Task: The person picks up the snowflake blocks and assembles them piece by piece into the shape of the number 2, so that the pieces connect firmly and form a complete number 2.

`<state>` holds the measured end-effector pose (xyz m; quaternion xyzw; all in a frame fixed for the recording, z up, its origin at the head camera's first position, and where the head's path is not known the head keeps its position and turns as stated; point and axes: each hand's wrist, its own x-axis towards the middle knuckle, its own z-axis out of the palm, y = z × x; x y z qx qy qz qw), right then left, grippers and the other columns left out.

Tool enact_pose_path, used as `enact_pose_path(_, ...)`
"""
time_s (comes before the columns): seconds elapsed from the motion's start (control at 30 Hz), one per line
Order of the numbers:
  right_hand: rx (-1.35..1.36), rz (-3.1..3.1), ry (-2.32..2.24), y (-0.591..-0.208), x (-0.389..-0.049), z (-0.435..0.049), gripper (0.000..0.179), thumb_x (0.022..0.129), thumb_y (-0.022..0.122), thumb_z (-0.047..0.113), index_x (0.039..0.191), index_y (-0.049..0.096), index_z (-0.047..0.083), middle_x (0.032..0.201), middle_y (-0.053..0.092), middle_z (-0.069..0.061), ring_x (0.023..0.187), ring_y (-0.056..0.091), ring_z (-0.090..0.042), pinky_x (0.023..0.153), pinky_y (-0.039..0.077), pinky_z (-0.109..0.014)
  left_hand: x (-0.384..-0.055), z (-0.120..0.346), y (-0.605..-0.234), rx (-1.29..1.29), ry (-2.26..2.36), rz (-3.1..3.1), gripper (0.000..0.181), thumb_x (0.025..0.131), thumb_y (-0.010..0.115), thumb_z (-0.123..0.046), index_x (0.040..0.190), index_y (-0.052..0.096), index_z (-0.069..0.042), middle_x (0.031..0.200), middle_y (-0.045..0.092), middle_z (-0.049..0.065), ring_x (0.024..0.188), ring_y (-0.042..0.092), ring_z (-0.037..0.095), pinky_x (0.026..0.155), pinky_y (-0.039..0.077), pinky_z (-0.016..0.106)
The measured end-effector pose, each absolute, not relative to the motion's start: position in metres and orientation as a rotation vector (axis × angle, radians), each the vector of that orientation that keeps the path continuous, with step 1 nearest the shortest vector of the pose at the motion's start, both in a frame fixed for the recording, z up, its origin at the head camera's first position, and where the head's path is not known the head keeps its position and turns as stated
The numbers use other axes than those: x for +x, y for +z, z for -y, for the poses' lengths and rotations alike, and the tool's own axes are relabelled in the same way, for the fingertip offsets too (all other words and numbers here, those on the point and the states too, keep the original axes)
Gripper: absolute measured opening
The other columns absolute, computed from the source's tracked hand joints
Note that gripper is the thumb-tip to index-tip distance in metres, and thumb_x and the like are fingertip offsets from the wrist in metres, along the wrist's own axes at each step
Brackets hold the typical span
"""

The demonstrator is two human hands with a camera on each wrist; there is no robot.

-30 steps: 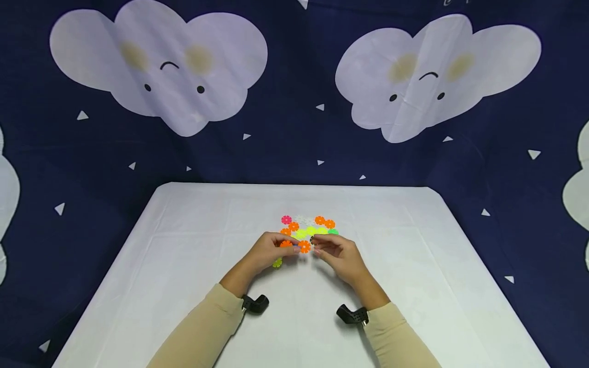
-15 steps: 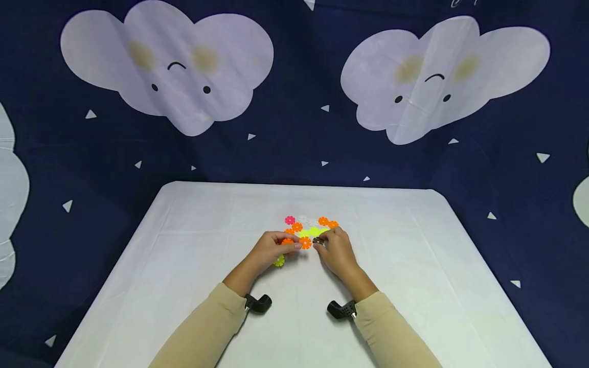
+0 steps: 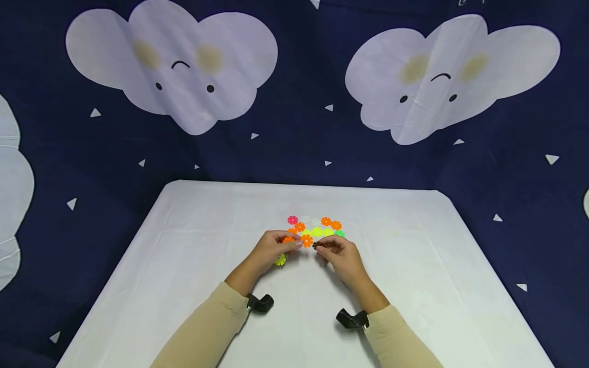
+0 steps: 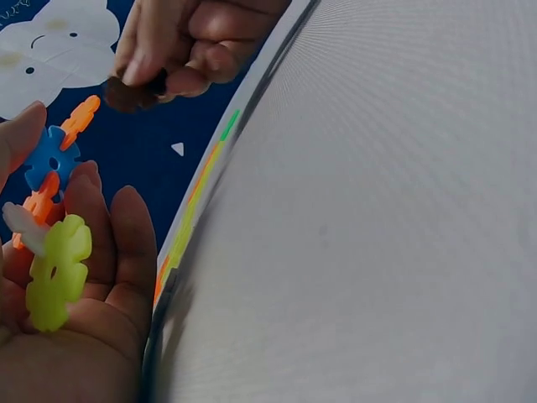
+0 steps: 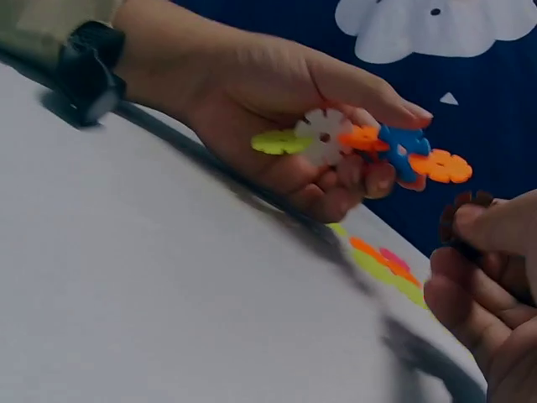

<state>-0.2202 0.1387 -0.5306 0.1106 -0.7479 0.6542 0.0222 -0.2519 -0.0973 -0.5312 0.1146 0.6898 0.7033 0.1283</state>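
Note:
My left hand (image 3: 274,248) holds a chain of interlocking snowflake discs. In the right wrist view the chain runs from a yellow-green disc (image 5: 281,142) through a white disc (image 5: 324,137), an orange disc (image 5: 362,138) and a blue disc (image 5: 401,151) to an end orange disc (image 5: 446,166). The left thumb and fingers grip it near the blue disc. Just to the right, my right hand (image 3: 342,255) pinches a dark brown snowflake disc (image 4: 126,95) between thumb and fingers. A small gap separates that brown disc from the chain's orange end.
Beyond the hands, loose discs lie on the white table (image 3: 391,286): a pink disc (image 3: 292,220), pale white discs (image 3: 310,221), several orange discs (image 3: 326,221), yellow discs (image 3: 317,231) and a green disc (image 3: 339,233). A dark blue cloud-print cloth (image 3: 294,153) hangs behind.
The right hand's fingers have closed on the brown disc, and that hand has shifted slightly back toward the body. My left hand keeps its grip on the chain, nearly still.

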Motion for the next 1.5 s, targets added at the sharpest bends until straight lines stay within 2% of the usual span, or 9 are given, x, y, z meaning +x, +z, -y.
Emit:
enact_pose_path(0.13, 0.372, 2.212, 2.121, -0.531, -0.214, -0.137, 0.014, 0.096, 0.076, 0.0, 0.109, 0.076, -0.006, 0.104, 0.076, -0.02, 0.082, 0.071, -0.045, 0.071, 0.063, -0.039, -0.252, 0.096, -0.53, 0.317, 2.065, -2.009, 0.023, 0.093, 0.083, -0.014, 0.109, 0.079, 0.003, 0.1, 0.076, 0.01, 0.083, 0.072, 0.023, 0.077, 0.06, 0.031)
enact_pose_path(0.27, 0.448, 2.15, 2.014, -0.532, -0.212, -0.133, 0.013, 0.094, 0.078, -0.001, 0.107, 0.078, -0.004, 0.103, 0.076, -0.018, 0.084, 0.071, -0.049, 0.071, 0.063, -0.043, -0.252, 0.095, -0.53, 0.312, 2.08, -1.994, 0.023, 0.093, 0.083, -0.013, 0.109, 0.079, 0.003, 0.099, 0.077, 0.01, 0.082, 0.071, 0.024, 0.077, 0.06, 0.031)
enact_pose_path(0.4, 0.51, 2.107, 1.857, -0.534, -0.213, -0.129, 0.014, 0.09, 0.079, -0.007, 0.104, 0.08, -0.002, 0.1, 0.077, -0.014, 0.08, 0.073, -0.044, 0.067, 0.063, -0.04, -0.251, 0.095, -0.53, 0.331, 2.079, -1.984, 0.023, 0.092, 0.084, -0.013, 0.108, 0.078, 0.003, 0.096, 0.076, 0.008, 0.078, 0.07, 0.023, 0.075, 0.06, 0.031)
enact_pose_path(0.6, 0.593, 2.081, 1.543, -0.528, -0.21, -0.123, 0.022, 0.081, 0.082, -0.019, 0.098, 0.079, -0.006, 0.094, 0.075, -0.017, 0.076, 0.074, -0.035, 0.069, 0.061, -0.025, -0.248, 0.095, -0.528, 0.38, 2.033, -2.003, 0.029, 0.093, 0.084, -0.014, 0.115, 0.077, 0.002, 0.1, 0.075, 0.009, 0.08, 0.07, 0.029, 0.074, 0.06, 0.031)
enact_pose_path(0.73, 0.638, 2.089, 1.397, -0.527, -0.209, -0.124, 0.021, 0.081, 0.083, -0.017, 0.099, 0.079, -0.006, 0.094, 0.074, -0.015, 0.076, 0.074, -0.029, 0.069, 0.059, -0.021, -0.247, 0.095, -0.528, 0.391, 2.002, -2.041, 0.034, 0.093, 0.084, -0.017, 0.122, 0.076, 0.001, 0.106, 0.073, 0.009, 0.083, 0.071, 0.031, 0.075, 0.06, 0.031)
enact_pose_path(0.83, 0.646, 2.086, 1.355, -0.532, -0.212, -0.126, 0.02, 0.083, 0.084, -0.013, 0.1, 0.08, -0.003, 0.095, 0.075, -0.011, 0.076, 0.074, -0.024, 0.069, 0.059, -0.02, -0.247, 0.093, -0.528, 0.395, 2.003, -2.062, 0.03, 0.096, 0.081, -0.019, 0.117, 0.078, 0.002, 0.101, 0.073, 0.008, 0.081, 0.069, 0.025, 0.074, 0.06, 0.03)
enact_pose_path(1.1, 0.688, 2.021, 1.373, -0.518, -0.205, -0.119, 0.025, 0.075, 0.082, -0.025, 0.095, 0.076, -0.011, 0.09, 0.073, -0.022, 0.069, 0.074, -0.034, 0.063, 0.061, -0.028, -0.248, 0.088, -0.529, 0.301, 2.082, -2.045, 0.021, 0.102, 0.074, -0.019, 0.1, 0.08, 0.001, 0.079, 0.068, 0.009, 0.063, 0.061, 0.018, 0.06, 0.057, 0.027)
enact_pose_path(1.27, 0.736, 2.011, 1.275, -0.528, -0.211, -0.124, 0.026, 0.075, 0.086, -0.02, 0.095, 0.078, -0.007, 0.089, 0.075, -0.015, 0.07, 0.074, -0.028, 0.065, 0.061, -0.027, -0.247, 0.086, -0.529, 0.271, 2.107, -2.057, 0.019, 0.102, 0.074, -0.016, 0.096, 0.079, 0.002, 0.077, 0.067, 0.01, 0.061, 0.06, 0.017, 0.059, 0.056, 0.026)
enact_pose_path(1.5, 0.739, 2.013, 1.19, -0.536, -0.215, -0.128, 0.021, 0.079, 0.087, -0.013, 0.095, 0.081, 0.0, 0.089, 0.077, -0.007, 0.073, 0.074, -0.022, 0.067, 0.06, -0.024, -0.247, 0.086, -0.528, 0.286, 2.062, -2.023, 0.024, 0.1, 0.076, -0.019, 0.102, 0.079, 0.005, 0.083, 0.069, 0.013, 0.065, 0.062, 0.018, 0.061, 0.058, 0.027)
